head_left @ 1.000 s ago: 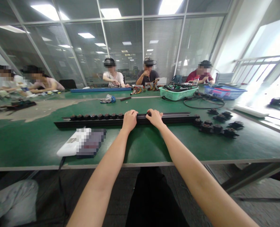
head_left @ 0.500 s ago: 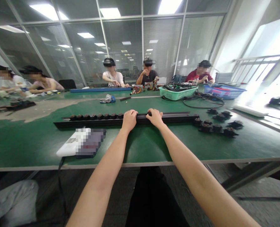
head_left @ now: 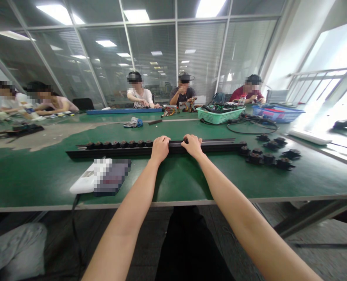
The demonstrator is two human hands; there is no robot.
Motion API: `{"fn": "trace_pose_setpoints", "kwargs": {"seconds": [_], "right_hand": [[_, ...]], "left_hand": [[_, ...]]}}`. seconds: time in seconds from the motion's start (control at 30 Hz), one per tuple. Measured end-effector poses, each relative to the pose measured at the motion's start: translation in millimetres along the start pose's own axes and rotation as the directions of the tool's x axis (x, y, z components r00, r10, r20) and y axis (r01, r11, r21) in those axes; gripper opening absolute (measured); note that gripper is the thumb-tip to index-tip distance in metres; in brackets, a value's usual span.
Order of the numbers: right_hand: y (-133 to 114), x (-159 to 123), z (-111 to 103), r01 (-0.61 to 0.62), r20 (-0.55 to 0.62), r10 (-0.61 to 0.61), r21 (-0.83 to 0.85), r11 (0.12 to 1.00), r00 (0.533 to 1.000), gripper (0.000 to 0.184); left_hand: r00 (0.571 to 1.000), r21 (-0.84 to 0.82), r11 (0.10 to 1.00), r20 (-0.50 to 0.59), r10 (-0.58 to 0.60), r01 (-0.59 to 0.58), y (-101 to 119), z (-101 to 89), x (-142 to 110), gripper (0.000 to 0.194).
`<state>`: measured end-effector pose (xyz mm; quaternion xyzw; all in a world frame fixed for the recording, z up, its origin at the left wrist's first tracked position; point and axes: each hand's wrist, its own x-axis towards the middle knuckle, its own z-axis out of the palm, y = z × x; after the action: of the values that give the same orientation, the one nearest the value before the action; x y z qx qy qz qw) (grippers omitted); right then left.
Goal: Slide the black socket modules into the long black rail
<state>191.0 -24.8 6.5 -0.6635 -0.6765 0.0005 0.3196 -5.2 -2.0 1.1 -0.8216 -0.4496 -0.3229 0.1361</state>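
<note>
Atop the rail [head_left: 211, 147], left hand [head_left: 160, 149], right hand [head_left: 192, 146] rest.

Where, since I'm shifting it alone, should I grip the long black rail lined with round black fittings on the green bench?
Grip the long black rail mid-length from the near side, probably where the left hand and right hand rest: that edge is open, and the round black fittings crowd its left half.

White object [head_left: 84, 185] mostly pixelated; kind and markings unreadable.
</note>
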Motion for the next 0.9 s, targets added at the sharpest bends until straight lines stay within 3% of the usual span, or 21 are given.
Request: {"fn": "trace_pose_setpoints", "kwargs": {"seconds": [0.63, 0.9], "right_hand": [[-1.7, -4.8, -7.0, -0.001, -0.015, 0.001, -0.004, 1.0, 1.0, 0.036], [-1.9, -5.4, -9.6, -0.005, 0.013, 0.005, -0.003, 1.0, 1.0, 0.03]], "left_hand": [[0.999, 0.013, 1.0, 0.038, -0.021, 0.021, 2.6, -1.8, 0.5, 0.038], [1.0, 0.01, 1.0, 0.029, -0.011, 0.01, 2.6, -2.4, 0.6, 0.038]]}}
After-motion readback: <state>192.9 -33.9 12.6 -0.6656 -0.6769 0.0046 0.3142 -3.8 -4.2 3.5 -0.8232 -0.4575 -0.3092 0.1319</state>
